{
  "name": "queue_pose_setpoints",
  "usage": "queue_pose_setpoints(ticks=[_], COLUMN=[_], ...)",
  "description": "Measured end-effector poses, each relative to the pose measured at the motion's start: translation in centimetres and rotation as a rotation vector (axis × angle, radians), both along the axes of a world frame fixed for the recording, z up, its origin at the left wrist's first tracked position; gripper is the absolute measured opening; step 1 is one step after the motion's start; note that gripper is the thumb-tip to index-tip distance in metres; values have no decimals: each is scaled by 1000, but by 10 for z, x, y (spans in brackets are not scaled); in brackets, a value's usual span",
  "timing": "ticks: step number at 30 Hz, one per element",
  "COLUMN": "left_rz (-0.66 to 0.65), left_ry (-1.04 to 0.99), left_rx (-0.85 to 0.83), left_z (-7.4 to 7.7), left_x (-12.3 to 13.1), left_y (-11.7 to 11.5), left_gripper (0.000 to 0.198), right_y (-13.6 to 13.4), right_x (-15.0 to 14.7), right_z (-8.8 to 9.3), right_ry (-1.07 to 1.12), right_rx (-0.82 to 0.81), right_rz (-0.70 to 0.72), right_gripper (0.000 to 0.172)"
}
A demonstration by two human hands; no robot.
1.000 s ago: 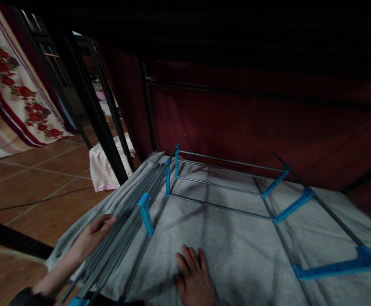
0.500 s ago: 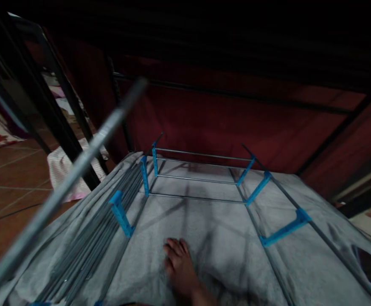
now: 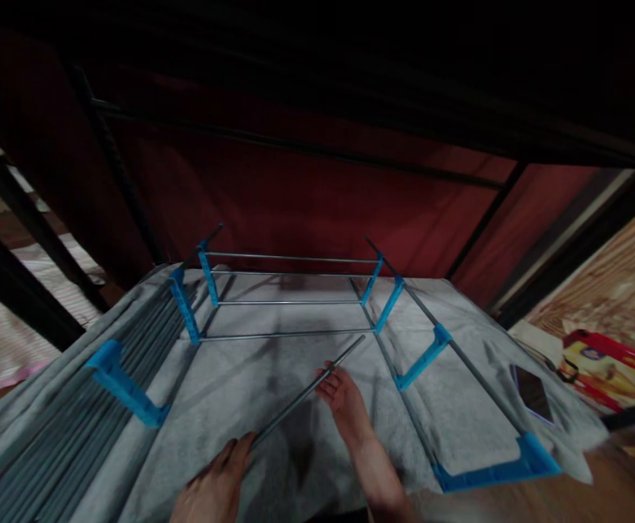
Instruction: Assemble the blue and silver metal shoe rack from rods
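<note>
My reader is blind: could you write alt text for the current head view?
A person's left hand grips a thin grey rod, with the right hand touching it farther along, over a grey cloth. Blue brackets join grey tubes on both sides; more rods lie at left, a phone-like object at right.

Holding a thin, straight grey metal rod near its lower end in the left hand, slanting it up to the right over a rumpled grey cloth, and meeting it farther up with the fingers of the right hand. Facing a frame of grey metal tubes with blue plastic brackets, spanned toward the far end by four slim metal crossbars. Flanked on the left by closely laid grey metal rods, on the right by a dark-screened phone lying on the cloth and a red-and-yellow package farther right. Backed by a dark red upright surface.
</note>
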State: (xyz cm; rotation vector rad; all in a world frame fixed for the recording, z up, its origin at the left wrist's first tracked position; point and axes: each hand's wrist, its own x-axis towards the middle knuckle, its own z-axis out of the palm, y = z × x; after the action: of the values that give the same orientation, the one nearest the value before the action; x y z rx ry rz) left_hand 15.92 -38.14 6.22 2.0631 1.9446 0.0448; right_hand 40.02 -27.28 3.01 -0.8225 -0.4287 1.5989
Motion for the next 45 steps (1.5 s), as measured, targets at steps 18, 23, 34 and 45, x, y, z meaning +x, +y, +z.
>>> queue_pose_setpoints(ticks=[18,23,34,45], left_rz=[-126,-167,-163,-239], left_ry=[-22,-12,-5,-116], left_rx=[94,107,66,122], left_z=[25,9,-11,-22], left_x=[72,71,57,56], left_y=[116,127,128,121], left_gripper=[41,45,50,64], right_y=[90,93,73,63], right_x=[32,36,47,68], right_z=[6,-6,-32,-71], right_ry=[-94,-104,-153,-361], right_rx=[-58,-91,-88,-60], right_rz=[-77,-80,-90,-55], right_gripper=[25,22,24,16])
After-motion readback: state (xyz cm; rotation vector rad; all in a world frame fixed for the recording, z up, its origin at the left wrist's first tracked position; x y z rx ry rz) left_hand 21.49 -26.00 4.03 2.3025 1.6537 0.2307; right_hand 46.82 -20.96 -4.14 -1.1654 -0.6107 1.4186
